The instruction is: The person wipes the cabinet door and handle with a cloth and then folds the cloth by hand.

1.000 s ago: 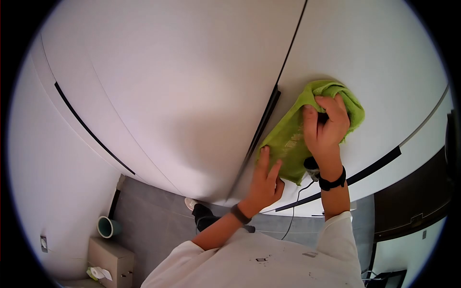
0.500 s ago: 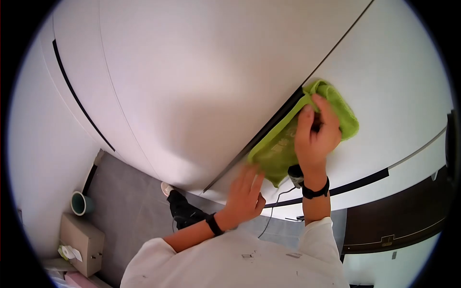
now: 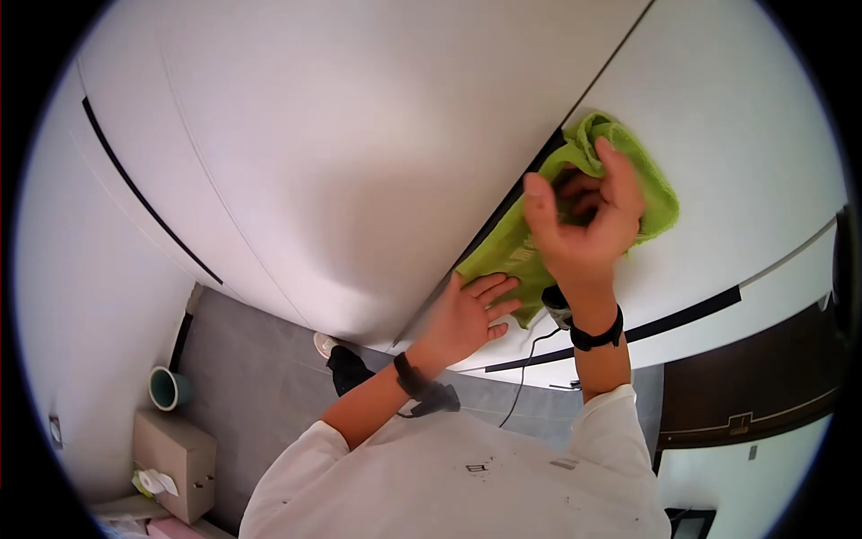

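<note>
A lime-green cloth (image 3: pixel 514 256) with pale lettering lies against the white cabinet front (image 3: pixel 700 225), along the dark slot (image 3: pixel 503 211) between two panels. My right hand (image 3: pixel 588 216) is on the bunched upper part of the cloth. Its middle fingers curl into the folds, while the thumb and index finger stand apart. My left hand (image 3: pixel 462 319) is at the cloth's lower left corner, fingers spread and nearly flat, touching its edge. Each wrist wears a dark band. Partly hidden beside my right wrist is a black and grey object (image 3: pixel 557 305) with a cable.
Grey floor (image 3: pixel 251 359) runs below the cabinet. At the left stand a teal pot (image 3: pixel 169 389) and a beige box (image 3: pixel 175 458) with a white roll (image 3: pixel 153 483) by it. Dark brown panelling (image 3: pixel 745 386) is at the right. My shoe (image 3: pixel 325 343) is near the cabinet base.
My right thumb and index finger have spread apart on the cloth. My left hand has moved up and right to the cloth's lower corner. The view has shifted slightly.
</note>
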A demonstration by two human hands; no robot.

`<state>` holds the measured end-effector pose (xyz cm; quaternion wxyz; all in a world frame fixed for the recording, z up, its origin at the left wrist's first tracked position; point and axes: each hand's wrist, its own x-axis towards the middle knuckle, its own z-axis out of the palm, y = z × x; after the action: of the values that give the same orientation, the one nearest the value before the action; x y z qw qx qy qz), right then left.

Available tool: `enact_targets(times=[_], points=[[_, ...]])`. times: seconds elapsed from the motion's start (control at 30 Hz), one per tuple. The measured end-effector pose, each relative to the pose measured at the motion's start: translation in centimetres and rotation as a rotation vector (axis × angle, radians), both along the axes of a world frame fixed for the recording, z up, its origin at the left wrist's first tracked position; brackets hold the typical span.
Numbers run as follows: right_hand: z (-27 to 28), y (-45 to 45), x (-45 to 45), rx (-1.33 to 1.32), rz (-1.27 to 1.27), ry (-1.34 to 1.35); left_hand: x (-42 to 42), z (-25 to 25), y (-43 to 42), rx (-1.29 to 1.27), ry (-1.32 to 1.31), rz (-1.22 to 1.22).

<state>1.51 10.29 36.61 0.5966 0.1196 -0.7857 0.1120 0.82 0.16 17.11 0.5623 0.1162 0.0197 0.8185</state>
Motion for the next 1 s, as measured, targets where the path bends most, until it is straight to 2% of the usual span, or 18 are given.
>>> enact_targets(times=[0.1,0.17,0.23,0.37,0.43,0.47,0.53,0.6,0.63,0.67,0.7,0.73,0.8,0.87,1.0], points=[[0.0,-0.7,-0.1,-0.03,-0.156,-0.004,-0.4,-2.5,1.0,0.102,-0.09,-0.051],[-0.2,0.1,-0.4,0.011,-0.149,0.078,-1.6,-3.4,0.9,0.124,-0.082,-0.092],[-0.4,1.0,-0.1,-0.027,0.078,0.111,-2.2,-3.4,0.5,0.154,-0.091,-0.123],[-0.9,2.2,1.5,-0.184,0.263,0.13,-1.9,-3.4,1.5,0.168,-0.053,-0.114],[-0.2,2.7,2.6,0.178,0.022,-0.096,-1.9,-2.9,1.6,0.221,-0.069,-0.1],[-0.8,2.5,2.2,0.071,0.049,-0.102,-1.7,-2.6,1.3,0.226,-0.048,-0.059],[-0.6,2.4,2.6,0.107,-0.058,-0.098,-0.9,-2.8,1.4,0.218,-0.023,-0.025],[-0.3,2.1,2.3,0.139,-0.153,-0.089,-0.4,-3.3,1.7,-0.046,0.397,0.324],[0.0,2.0,1.7,0.263,-0.215,0.007,-0.5,-3.2,1.6,-0.052,0.405,0.327],[0.1,1.9,1.3,0.386,-0.279,0.102,-0.4,-3.1,1.6,-0.007,0.187,0.238],[0.1,2.0,1.3,0.376,-0.277,0.105,-0.2,-2.9,1.6,0.036,-0.033,0.149],[-0.1,2.4,1.6,0.391,-0.281,0.096,0.1,-3.2,2.2,0.022,-0.028,0.153],[-0.2,2.9,1.9,0.39,-0.284,0.099,0.3,-3.8,3.7,0.176,-0.185,0.181],[0.2,2.9,2.1,0.47,-0.304,0.077,0.3,-3.9,4.0,0.155,-0.186,0.203],[0.7,2.3,1.6,0.467,-0.328,0.104,0.5,-4.1,4.3,0.111,-0.189,0.26]])
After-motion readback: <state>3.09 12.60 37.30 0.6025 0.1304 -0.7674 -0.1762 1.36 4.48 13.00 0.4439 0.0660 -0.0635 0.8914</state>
